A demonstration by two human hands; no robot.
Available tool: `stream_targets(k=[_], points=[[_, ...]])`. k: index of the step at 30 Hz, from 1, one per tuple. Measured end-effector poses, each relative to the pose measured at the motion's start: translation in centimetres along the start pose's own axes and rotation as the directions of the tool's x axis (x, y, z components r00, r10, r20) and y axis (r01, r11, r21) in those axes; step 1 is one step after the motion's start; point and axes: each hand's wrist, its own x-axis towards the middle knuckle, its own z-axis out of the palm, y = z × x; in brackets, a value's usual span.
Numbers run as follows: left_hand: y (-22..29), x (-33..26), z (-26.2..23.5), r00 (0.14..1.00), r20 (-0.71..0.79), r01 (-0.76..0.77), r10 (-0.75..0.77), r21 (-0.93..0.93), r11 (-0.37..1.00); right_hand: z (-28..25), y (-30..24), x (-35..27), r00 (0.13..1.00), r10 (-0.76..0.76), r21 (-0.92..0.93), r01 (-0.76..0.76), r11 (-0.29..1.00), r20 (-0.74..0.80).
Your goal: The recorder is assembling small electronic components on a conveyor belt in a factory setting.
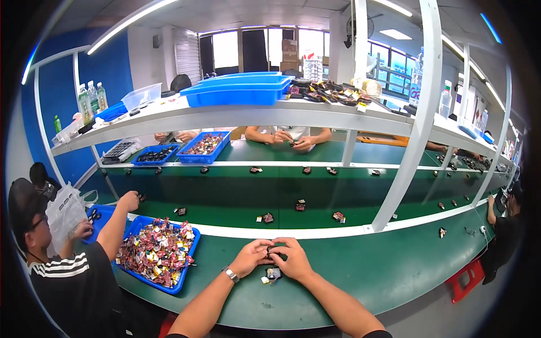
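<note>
My left hand (252, 258) and my right hand (292, 259) meet over the green worktable (349, 259) in front of me. Their fingers are closed around a small dark part (270, 254), mostly hidden by the fingertips, so its exact kind does not show. Just below the hands, a small grey-and-black piece (273, 274) with a white and yellow tag lies on the table. To the left of my forearm stands a blue tray (193, 252), heaped with small reddish pieces (155, 253) bearing white and yellow tags.
Beyond a white rail, a green conveyor belt (242, 194) carries several small tagged pieces. A co-worker (73, 281) sits at the left, one arm stretched toward the belt. White posts (406, 163) hold a shelf with stacked blue trays (236, 93). A red stool (466, 280) stands at right.
</note>
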Motion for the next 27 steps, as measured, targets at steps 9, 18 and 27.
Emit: stream_targets(k=[9,18,27], points=[[-0.3,0.0,-0.3,1.0,0.005,-0.022,0.022,0.002,1.0,0.4,0.4,-0.1,0.999,0.044,0.042,-0.043,0.998,-0.015],[-0.3,-0.2,-0.3,0.999,-0.033,-0.029,0.03,0.034,0.999,1.1,0.1,-0.5,0.996,0.094,0.096,-0.094,0.991,0.0],[-0.3,-0.3,0.1,0.998,0.005,-0.058,0.058,0.008,0.998,1.2,0.2,-0.6,0.997,0.066,0.058,-0.063,0.996,-0.046]])
